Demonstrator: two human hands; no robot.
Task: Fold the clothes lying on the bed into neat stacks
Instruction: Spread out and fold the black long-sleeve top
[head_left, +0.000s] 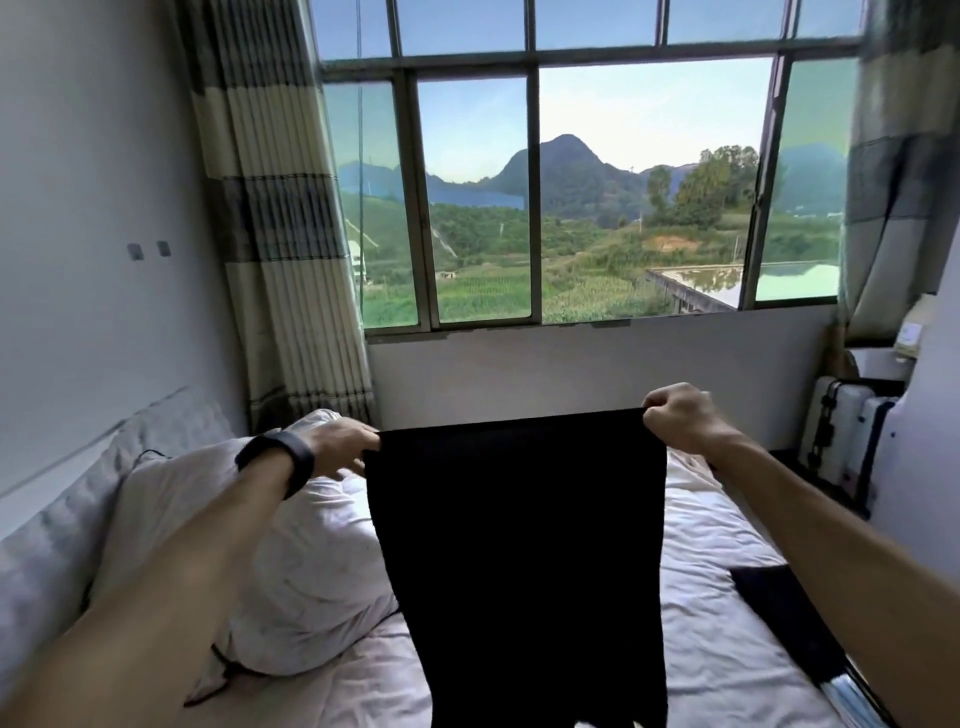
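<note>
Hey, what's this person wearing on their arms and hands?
The left forearm and right forearm are bare, no sleeves in view. The left wrist carries a black wristband. The left hand and right hand wear no gloves; the right wrist is bare.

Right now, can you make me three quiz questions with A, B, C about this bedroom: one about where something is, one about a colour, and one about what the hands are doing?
1. Where does the flat black cloth piece lie?
A) on the windowsill
B) on the floor
C) on the white-sheeted bed

2. What colour is the large hanging cloth garment?
A) red
B) black
C) yellow

3. How is that garment held?
A) the left hand and the right hand each grip a top corner
B) one hand only
C) nobody holds it

Answers:
1 C, it rests on the bed's right side.
2 B, it is dark all over.
3 A, curled fingers pinch both corners, stretching the top edge.
</note>
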